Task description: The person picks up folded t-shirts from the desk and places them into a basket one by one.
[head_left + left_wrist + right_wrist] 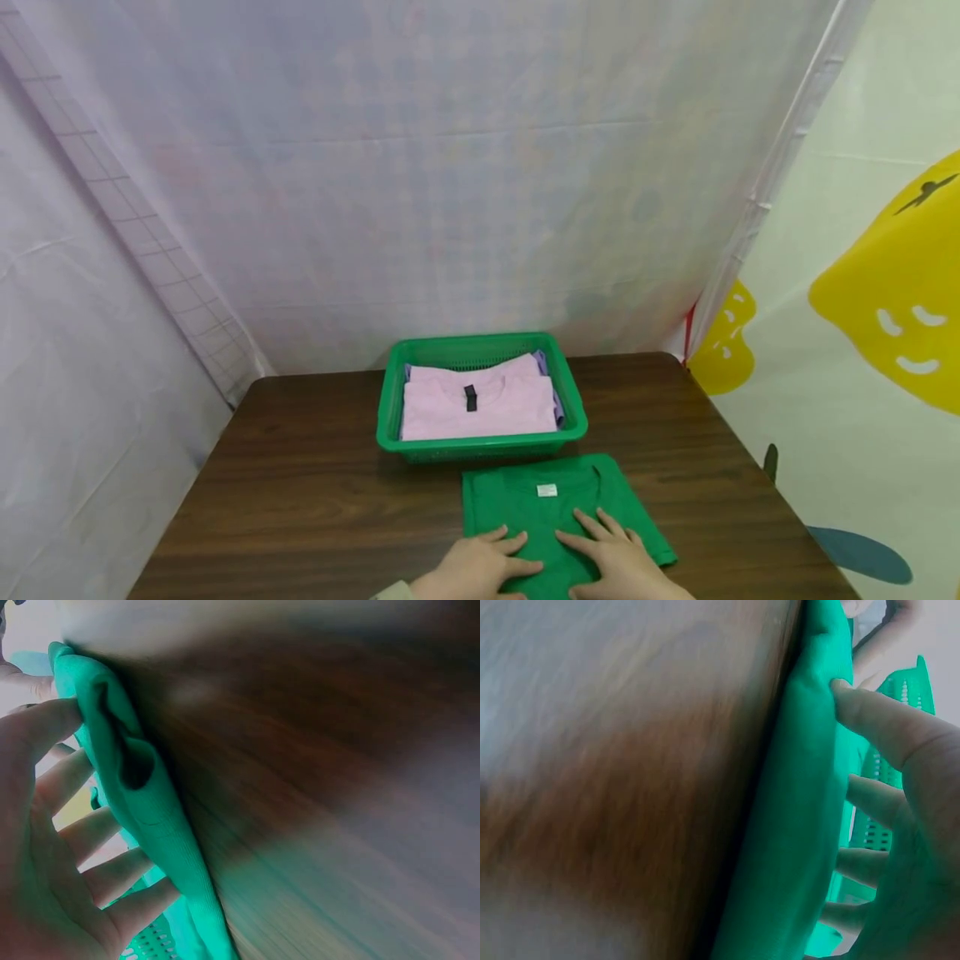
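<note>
A folded green T-shirt (pixel 517 500) lies on the brown table, its neckline and white label toward the basket. My left hand (pixel 483 568) rests on its left part, fingers spread. On the right part lies my right hand (pixel 611 558), also with spread fingers. In the left wrist view the fingertips of the left hand (pixel 82 825) touch the top of the shirt (pixel 142 787), whose layered folds show at the edge. The right wrist view has the right hand (pixel 907 795) with its thumb and fingers touching the thick folded shirt (pixel 795 795).
Behind the shirt stands a green plastic basket (pixel 392 392) holding a folded pink shirt (pixel 480 412) with a black label, over purple cloth (pixel 558 408). Brown wood-grain table (pixel 300 483) extends to both sides. A pale curtain (pixel 450 208) hangs at the back, with a lemon-patterned sheet (pixel 825 400) at right.
</note>
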A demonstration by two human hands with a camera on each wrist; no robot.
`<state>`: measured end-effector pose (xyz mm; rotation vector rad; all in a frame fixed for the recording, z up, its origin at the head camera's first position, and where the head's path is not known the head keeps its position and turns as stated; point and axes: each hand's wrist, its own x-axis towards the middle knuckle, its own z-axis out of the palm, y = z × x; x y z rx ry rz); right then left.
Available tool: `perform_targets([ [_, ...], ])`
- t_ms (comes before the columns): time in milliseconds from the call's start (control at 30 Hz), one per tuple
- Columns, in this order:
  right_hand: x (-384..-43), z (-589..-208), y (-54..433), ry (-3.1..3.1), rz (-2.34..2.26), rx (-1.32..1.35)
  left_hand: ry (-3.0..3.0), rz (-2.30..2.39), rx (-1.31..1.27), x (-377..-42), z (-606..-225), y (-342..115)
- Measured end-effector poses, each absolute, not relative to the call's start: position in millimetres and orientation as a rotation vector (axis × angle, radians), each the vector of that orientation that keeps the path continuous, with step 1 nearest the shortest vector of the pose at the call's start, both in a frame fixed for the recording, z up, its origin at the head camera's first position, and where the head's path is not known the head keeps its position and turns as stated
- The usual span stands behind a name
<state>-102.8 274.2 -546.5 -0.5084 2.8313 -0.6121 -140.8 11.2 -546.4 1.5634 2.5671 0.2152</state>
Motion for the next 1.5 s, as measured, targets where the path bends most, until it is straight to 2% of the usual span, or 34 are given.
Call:
perform_targets([
  [900,-108.8,-551.2,225.8,2.827,-0.499,-0.504,2.613,0.246,1.615,-140.8,-548.0,-40.7],
  [1500,-112.5,-552.0,200.5,2.790,-0.425,-0.529,2.602,0.305,1.520,-136.8,-546.1,-67.2],
])
